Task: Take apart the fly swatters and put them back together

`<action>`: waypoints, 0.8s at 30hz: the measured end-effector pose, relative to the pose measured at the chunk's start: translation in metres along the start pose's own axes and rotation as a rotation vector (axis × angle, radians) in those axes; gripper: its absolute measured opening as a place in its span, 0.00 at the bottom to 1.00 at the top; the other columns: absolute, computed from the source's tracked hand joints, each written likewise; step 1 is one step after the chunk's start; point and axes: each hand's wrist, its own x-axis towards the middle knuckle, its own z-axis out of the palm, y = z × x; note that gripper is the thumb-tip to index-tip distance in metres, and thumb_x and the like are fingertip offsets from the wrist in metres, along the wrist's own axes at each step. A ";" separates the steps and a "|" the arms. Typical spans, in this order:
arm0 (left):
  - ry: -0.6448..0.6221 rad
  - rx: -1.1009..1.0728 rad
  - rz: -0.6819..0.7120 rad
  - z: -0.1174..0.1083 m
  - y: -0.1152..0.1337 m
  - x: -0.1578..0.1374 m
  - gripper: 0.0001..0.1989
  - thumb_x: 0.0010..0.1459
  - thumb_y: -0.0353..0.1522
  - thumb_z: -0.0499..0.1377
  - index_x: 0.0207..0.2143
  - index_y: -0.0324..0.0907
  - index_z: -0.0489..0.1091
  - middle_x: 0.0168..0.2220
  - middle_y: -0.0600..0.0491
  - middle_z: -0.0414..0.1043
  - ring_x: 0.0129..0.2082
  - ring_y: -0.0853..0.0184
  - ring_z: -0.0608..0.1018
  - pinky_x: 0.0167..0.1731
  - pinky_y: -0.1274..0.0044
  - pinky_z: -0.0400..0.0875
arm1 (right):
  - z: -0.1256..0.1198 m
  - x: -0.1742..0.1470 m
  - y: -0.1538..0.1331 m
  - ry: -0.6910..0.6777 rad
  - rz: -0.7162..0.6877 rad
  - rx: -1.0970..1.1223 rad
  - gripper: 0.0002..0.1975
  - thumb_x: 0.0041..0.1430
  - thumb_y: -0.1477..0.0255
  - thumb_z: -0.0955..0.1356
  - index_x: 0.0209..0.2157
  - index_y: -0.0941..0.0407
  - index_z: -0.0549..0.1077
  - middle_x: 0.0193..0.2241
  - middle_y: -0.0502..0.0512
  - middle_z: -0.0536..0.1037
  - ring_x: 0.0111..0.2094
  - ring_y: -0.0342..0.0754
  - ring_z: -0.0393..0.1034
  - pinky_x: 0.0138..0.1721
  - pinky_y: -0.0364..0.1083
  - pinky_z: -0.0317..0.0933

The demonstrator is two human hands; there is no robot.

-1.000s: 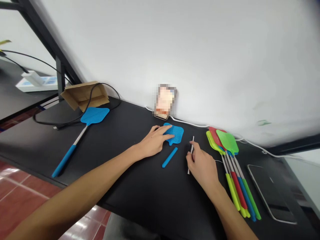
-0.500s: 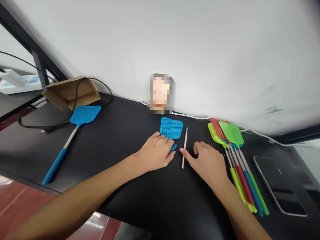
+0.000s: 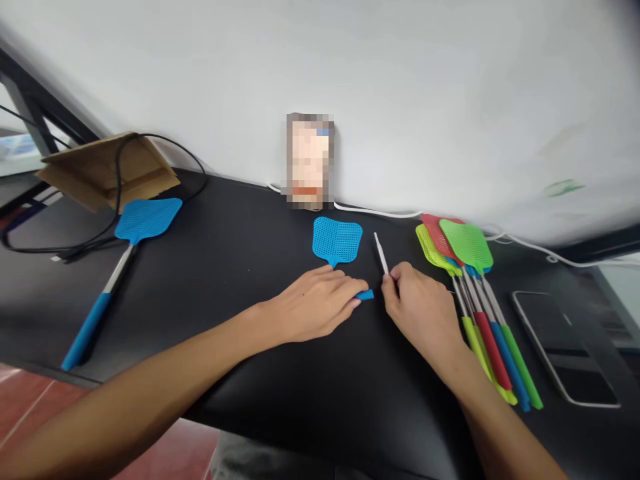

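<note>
My left hand is closed around a blue handle grip, of which only the right end shows beyond the fingers. Just behind that hand lies a blue mesh fly swatter head, its neck running down toward the knuckles. To the right, my right hand pinches a slim silver metal rod between thumb and fingers. The rod's upper part sticks out away from me; its lower end is hidden by the hand. A gap of table separates rod and grip.
On the left lies a whole blue fly swatter by an open cardboard box and a black cable. Several coloured swatters are bundled at right, beside a phone. A blurred upright object leans on the wall.
My right hand has picked up the metal rod, which lay on the table, and tilted its top leftward. The blue grip now sticks out further right of my left hand. The view has shifted slightly.
</note>
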 end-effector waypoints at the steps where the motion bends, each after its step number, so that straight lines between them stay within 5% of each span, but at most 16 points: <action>1: 0.022 -0.025 -0.003 0.000 -0.001 0.000 0.14 0.73 0.32 0.48 0.54 0.38 0.67 0.39 0.48 0.77 0.40 0.61 0.79 0.47 0.66 0.72 | 0.000 0.001 0.003 0.003 0.012 0.050 0.10 0.70 0.66 0.60 0.36 0.55 0.66 0.29 0.58 0.77 0.27 0.53 0.71 0.28 0.48 0.43; 7: 0.084 -0.226 -0.105 0.004 -0.005 0.001 0.19 0.73 0.30 0.47 0.64 0.42 0.60 0.48 0.47 0.75 0.43 0.63 0.78 0.45 0.70 0.74 | 0.002 0.007 0.016 0.069 0.051 0.762 0.11 0.73 0.60 0.59 0.41 0.52 0.61 0.29 0.53 0.76 0.27 0.48 0.69 0.31 0.47 0.57; 11: 0.082 -0.342 -0.141 0.005 -0.008 0.000 0.24 0.72 0.29 0.46 0.68 0.45 0.56 0.51 0.46 0.74 0.46 0.64 0.77 0.48 0.69 0.73 | 0.002 0.004 0.008 0.030 0.118 1.276 0.14 0.69 0.58 0.66 0.47 0.51 0.62 0.28 0.46 0.74 0.22 0.43 0.64 0.24 0.43 0.57; 17: 0.115 -0.437 -0.139 0.000 -0.011 -0.004 0.18 0.72 0.28 0.46 0.60 0.43 0.65 0.50 0.48 0.76 0.46 0.64 0.78 0.49 0.71 0.71 | 0.003 0.000 -0.005 0.037 0.141 1.428 0.12 0.65 0.62 0.71 0.46 0.53 0.70 0.31 0.49 0.75 0.22 0.40 0.62 0.21 0.41 0.58; 24: 0.062 -0.411 -0.184 -0.003 -0.011 -0.004 0.14 0.74 0.37 0.48 0.51 0.43 0.70 0.36 0.54 0.77 0.32 0.69 0.76 0.35 0.76 0.67 | -0.008 -0.013 -0.016 0.042 -0.078 1.652 0.05 0.70 0.70 0.67 0.44 0.50 0.65 0.41 0.53 0.79 0.32 0.47 0.75 0.39 0.52 0.71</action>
